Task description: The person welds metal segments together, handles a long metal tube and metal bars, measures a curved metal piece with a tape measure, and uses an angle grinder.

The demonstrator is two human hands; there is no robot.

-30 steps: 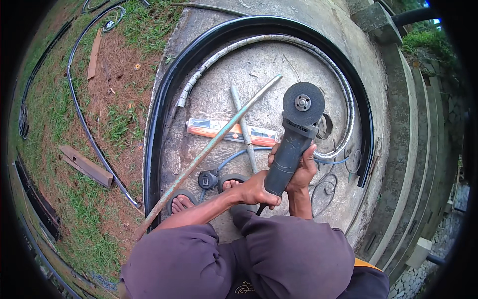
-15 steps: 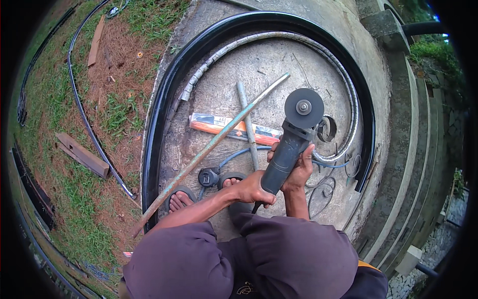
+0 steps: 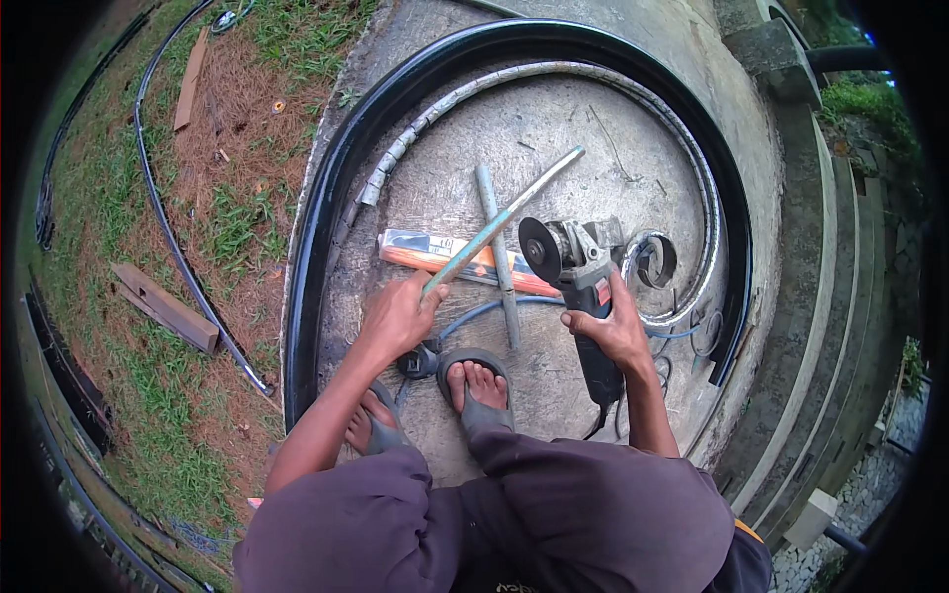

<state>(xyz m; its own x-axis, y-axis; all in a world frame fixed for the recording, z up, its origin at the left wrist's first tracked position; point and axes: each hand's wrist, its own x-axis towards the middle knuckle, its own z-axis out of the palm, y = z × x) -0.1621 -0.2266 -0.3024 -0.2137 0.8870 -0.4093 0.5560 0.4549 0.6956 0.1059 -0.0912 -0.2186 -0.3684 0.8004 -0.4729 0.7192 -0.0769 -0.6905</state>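
My right hand (image 3: 621, 328) is wrapped around the body of a dark angle grinder (image 3: 596, 361), its cutting disc (image 3: 539, 249) turned to the left. With my left hand (image 3: 400, 311) I grip a long, thin metal rod (image 3: 499, 219) with worn green paint. The rod slants up to the right; its lower part is hidden behind my hand and forearm. It crosses over a shorter grey pipe (image 3: 493, 212) and a long orange, white and blue plastic packet (image 3: 420, 252) on the concrete. The grinder's disc is apart from the rod.
A black curved channel (image 3: 331, 183) arches around the work area, with a silvery wrapped hoop (image 3: 554, 69) inside it. A blue cable (image 3: 470, 314) and a black plug connector (image 3: 417, 362) lie by my sandalled feet. Grass with wood offcuts (image 3: 168, 308) is at left, concrete steps (image 3: 806, 326) at right.
My left hand has let go of the grinder and taken hold of the green rod. The grinder has turned in my right hand, its disc swinging left and down. My right foot has come into fuller view.
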